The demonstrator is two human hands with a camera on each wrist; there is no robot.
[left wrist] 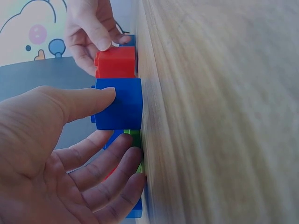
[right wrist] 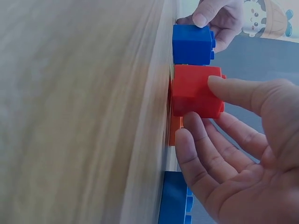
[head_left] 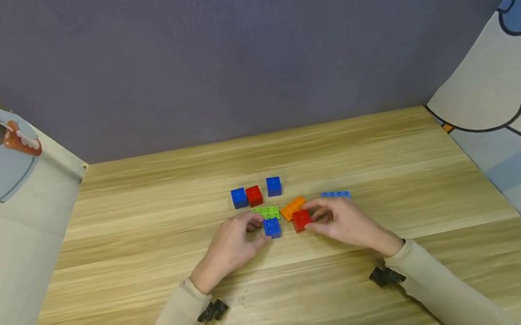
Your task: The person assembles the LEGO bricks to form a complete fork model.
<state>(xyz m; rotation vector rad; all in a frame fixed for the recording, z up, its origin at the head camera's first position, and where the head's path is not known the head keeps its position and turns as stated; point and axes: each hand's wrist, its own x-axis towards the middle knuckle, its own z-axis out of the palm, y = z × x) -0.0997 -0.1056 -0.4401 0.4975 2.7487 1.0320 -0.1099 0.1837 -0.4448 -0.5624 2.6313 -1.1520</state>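
Note:
With thumb and fingertips, my left hand (head_left: 234, 240) pinches a square blue toy brick (head_left: 272, 228), its studs facing up. Opposite it, my right hand (head_left: 345, 221) holds a square red toy brick (head_left: 302, 220) the same way. A small gap separates these two bricks in the head view. The left thumb (left wrist: 100, 99) lies on the blue brick's near face; in the right wrist view, the right thumb (right wrist: 229, 91) presses the red one's side. Just behind them are a flat lime green brick (head_left: 268, 212) and a flat orange brick (head_left: 292, 208), which lies at an angle.
Farther back on the wooden table (head_left: 145, 202) stand a blue brick (head_left: 239, 198) and a red brick (head_left: 254, 195) side by side, with another blue brick (head_left: 273, 186) to their right. A flat lighter blue brick (head_left: 336, 195) is partly hidden behind my right hand. A grey panel (head_left: 244, 52) rises behind the table.

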